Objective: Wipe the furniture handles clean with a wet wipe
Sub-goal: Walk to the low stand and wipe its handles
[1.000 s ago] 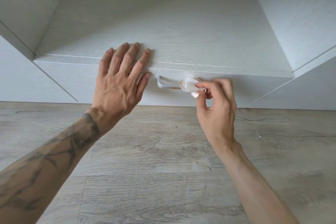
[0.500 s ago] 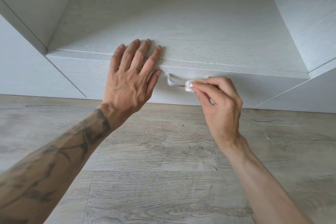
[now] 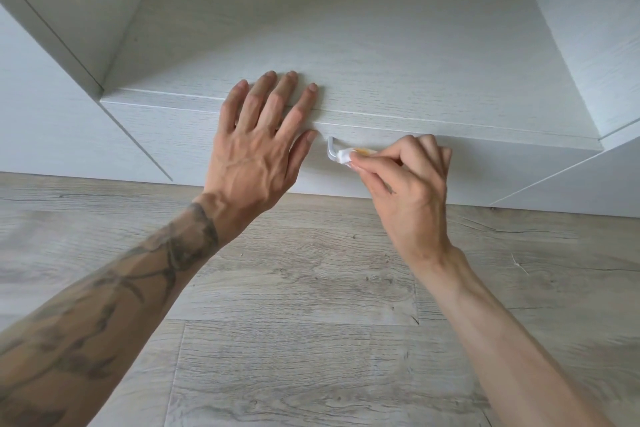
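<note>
A white metal handle (image 3: 331, 149) sticks out of the front of a low white wood-grain cabinet (image 3: 381, 55). My right hand (image 3: 408, 191) pinches a small folded white wet wipe (image 3: 345, 157) against the left end of the handle; a yellowish smear shows on the wipe. The rest of the handle is hidden behind that hand. My left hand (image 3: 256, 149) lies flat with fingers spread on the cabinet's top front edge, just left of the handle.
Side panels of the white unit rise at the left (image 3: 69, 10) and right (image 3: 595, 28). A grey wood-plank floor (image 3: 311, 340) fills the lower half of the view below the cabinet front.
My right hand has slid the wipe leftward along the handle, from its middle to its left end. The left hand keeps its place on the cabinet edge.
</note>
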`<act>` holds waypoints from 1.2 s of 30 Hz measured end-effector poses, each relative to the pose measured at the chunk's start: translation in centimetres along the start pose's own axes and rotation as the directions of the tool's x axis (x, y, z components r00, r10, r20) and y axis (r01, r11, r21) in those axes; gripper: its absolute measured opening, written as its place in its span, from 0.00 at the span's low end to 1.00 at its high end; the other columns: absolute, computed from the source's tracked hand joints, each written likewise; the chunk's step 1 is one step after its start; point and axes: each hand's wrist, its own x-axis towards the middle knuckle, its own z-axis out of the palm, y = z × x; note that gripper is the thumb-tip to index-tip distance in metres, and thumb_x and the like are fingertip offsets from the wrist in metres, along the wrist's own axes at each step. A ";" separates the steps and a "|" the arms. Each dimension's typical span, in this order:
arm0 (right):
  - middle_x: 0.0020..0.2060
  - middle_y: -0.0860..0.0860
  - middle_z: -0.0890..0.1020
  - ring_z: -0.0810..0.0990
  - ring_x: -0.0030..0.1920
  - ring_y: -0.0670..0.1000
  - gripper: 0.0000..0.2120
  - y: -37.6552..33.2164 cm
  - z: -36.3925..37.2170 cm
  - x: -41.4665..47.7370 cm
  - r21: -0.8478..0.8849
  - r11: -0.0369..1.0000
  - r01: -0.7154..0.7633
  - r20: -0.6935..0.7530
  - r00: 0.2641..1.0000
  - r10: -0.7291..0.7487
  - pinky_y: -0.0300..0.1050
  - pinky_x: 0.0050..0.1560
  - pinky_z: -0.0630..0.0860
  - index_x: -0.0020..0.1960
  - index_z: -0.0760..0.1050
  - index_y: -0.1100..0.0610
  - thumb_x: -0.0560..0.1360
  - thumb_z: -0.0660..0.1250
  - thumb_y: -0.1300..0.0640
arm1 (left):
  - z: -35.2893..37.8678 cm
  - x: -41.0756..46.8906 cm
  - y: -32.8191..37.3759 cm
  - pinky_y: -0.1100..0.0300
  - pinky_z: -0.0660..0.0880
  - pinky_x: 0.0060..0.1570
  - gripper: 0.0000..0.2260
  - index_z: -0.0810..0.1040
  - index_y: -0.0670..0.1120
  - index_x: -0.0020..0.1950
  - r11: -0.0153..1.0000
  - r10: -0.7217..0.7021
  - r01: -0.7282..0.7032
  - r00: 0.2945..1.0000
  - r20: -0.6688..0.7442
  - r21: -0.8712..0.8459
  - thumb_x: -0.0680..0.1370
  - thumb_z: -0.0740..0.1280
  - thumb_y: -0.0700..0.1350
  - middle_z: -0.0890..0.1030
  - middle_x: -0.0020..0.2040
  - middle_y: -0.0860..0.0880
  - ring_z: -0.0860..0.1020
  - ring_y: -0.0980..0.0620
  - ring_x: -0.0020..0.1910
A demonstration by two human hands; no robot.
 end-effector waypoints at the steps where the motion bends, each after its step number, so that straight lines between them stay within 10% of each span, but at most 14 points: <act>1: 0.38 0.50 0.81 0.76 0.42 0.56 0.03 0.4 -0.3 -0.2 -0.008 1.000 -0.011 -0.010 1.000 0.011 0.53 0.47 0.65 0.51 0.89 0.54 0.79 0.78 0.56 | 0.0 0.0 0.0 0.42 0.56 0.80 0.25 0.64 0.46 0.85 1.000 0.000 0.000 1.000 0.010 -0.004 0.90 0.53 0.57 0.69 0.81 0.41 0.67 0.38 0.80; 36: 0.39 0.51 0.81 0.79 0.41 0.56 0.04 -3.8 2.3 0.8 -0.061 0.996 -0.071 -0.066 0.996 0.066 0.53 0.48 0.67 0.45 0.87 0.55 0.79 0.77 0.59 | 0.4 -0.1 0.0 0.44 0.56 0.80 0.24 0.66 0.46 0.85 1.000 -0.012 0.012 0.999 -0.045 -0.002 0.90 0.55 0.55 0.70 0.81 0.42 0.68 0.39 0.79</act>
